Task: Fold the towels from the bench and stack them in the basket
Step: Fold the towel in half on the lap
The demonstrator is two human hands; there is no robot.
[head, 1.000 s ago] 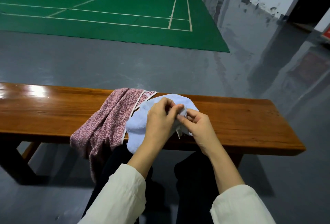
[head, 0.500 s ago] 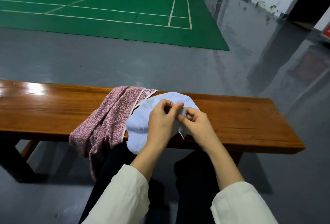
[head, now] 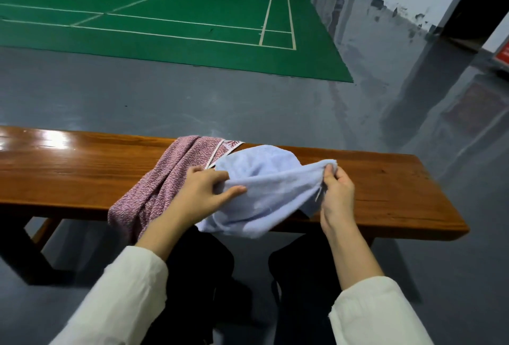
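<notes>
Left hand (head: 203,190) and right hand (head: 337,196) each pinch the blue towel (head: 264,187) taut over the bench (head: 68,174)'s near edge, where one loosened pinch could drop its overhanging bulk floorward.

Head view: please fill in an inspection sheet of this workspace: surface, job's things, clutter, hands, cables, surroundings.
Surface: glossy brown wooden bench, towels on its middle.
Job's things: light blue terry towel not yet folded, stretched between the hands over the bench's near edge; pink-and-white speckled towel crumpled, draped over that edge beside it; basket not in view.
Clutter: nothing seen.
Hands: left hand grips the blue towel's left edge; right hand pinches its right corner.
Cables: nothing seen.
Surroundings: grey floor, green court mat with white lines.
</notes>
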